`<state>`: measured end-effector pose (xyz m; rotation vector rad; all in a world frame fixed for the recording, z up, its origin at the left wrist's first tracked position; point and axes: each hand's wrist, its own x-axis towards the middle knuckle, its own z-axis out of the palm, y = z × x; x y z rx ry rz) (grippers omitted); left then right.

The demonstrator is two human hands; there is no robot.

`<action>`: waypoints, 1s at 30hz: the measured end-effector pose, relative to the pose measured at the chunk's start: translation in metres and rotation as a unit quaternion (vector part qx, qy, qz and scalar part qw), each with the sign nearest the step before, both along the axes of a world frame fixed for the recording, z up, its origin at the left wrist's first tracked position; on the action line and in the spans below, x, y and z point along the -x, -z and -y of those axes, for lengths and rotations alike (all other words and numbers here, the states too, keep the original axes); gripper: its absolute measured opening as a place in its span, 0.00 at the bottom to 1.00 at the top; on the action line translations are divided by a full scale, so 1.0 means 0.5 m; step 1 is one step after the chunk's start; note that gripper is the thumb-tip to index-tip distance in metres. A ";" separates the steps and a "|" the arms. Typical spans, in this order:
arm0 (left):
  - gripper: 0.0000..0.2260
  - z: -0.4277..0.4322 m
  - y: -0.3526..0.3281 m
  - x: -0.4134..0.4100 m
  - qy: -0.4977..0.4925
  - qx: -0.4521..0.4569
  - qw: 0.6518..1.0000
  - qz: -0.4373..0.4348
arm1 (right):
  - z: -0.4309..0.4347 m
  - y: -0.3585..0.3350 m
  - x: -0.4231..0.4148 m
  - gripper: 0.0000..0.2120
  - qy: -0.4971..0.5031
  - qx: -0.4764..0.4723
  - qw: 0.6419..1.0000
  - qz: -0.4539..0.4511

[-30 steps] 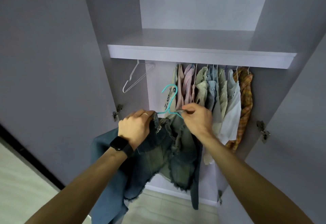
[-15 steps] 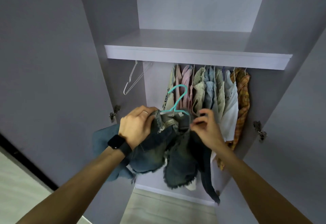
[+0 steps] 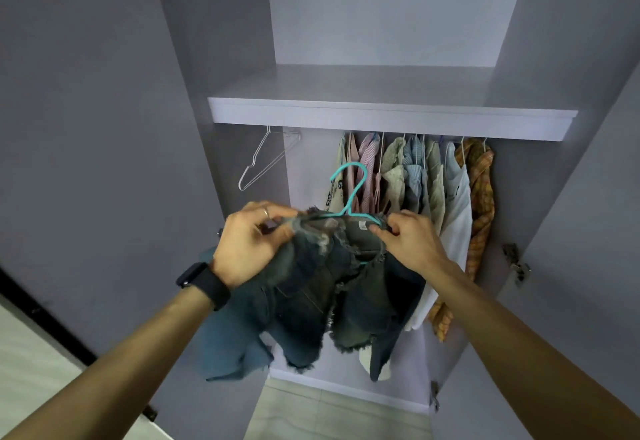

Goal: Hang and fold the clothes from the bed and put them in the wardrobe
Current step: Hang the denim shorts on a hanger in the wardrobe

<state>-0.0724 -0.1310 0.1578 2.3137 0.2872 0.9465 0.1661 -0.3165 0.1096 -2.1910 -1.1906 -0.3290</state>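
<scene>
A dark, frayed denim garment [image 3: 311,297] hangs on a teal hanger [image 3: 353,190] that I hold up in front of the open wardrobe. My left hand [image 3: 252,242], with a ring and a black watch on its wrist, grips the garment's left shoulder. My right hand [image 3: 408,242] pinches the right end of the hanger together with the denim collar. The hanger's hook points up, below the wardrobe shelf [image 3: 391,117]. Several shirts [image 3: 419,183] hang in a row under the shelf, behind the hook.
An empty white wire hanger [image 3: 263,162] hangs at the left end under the shelf. Wardrobe doors stand open on both sides, the right door's hinges [image 3: 516,263] near my right forearm. Light tiled floor [image 3: 332,412] shows below.
The garment and hanger have stayed at about the same height while my hands spread the denim along the hanger. My right hand moved outward to the hanger's right end.
</scene>
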 end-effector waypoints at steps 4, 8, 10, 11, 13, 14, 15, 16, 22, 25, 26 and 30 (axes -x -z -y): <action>0.18 0.011 -0.001 -0.004 0.060 -0.038 0.982 -0.173 | 0.000 0.014 0.018 0.20 -0.003 -0.027 0.999 0.047; 0.15 0.026 -0.008 -0.064 -0.075 -0.106 0.960 -0.247 | -0.027 0.009 0.045 0.20 -0.004 -0.041 0.997 0.065; 0.09 0.025 -0.004 -0.084 -0.061 -0.097 0.948 -0.298 | -0.030 0.006 0.050 0.17 -0.013 -0.049 0.997 0.066; 0.13 0.021 0.002 -0.088 -0.052 -0.072 0.953 -0.288 | -0.028 0.007 0.051 0.16 -0.013 -0.053 0.996 0.072; 0.13 0.023 0.012 -0.096 -0.030 -0.014 0.971 -0.237 | -0.019 0.005 0.048 0.12 -0.018 -0.050 0.995 0.086; 0.13 0.026 0.016 -0.098 -0.028 -0.013 0.975 -0.221 | -0.017 0.007 0.047 0.10 -0.023 -0.043 0.994 0.093; 0.12 0.026 0.022 -0.101 -0.036 -0.029 0.977 -0.209 | -0.016 0.007 0.047 0.07 -0.025 -0.032 0.994 0.099; 0.12 0.029 0.030 -0.105 -0.054 -0.049 0.977 -0.203 | -0.014 0.007 0.049 0.05 -0.027 -0.018 0.994 0.102; 0.10 0.059 0.061 -0.134 -0.136 -0.086 0.969 -0.189 | -0.021 -0.002 0.107 0.03 -0.027 -0.106 0.994 0.013; 0.09 0.065 0.063 -0.144 -0.144 -0.109 0.969 -0.168 | -0.033 0.017 0.159 0.02 -0.038 -0.158 0.976 -0.143; 0.09 0.067 0.066 -0.145 -0.139 -0.129 0.969 -0.159 | -0.032 0.028 0.171 0.03 -0.043 -0.172 0.968 -0.178; 0.06 0.045 0.068 -0.125 -0.114 -0.180 0.972 -0.100 | -0.005 0.063 0.165 0.09 -0.122 -0.130 0.965 -0.193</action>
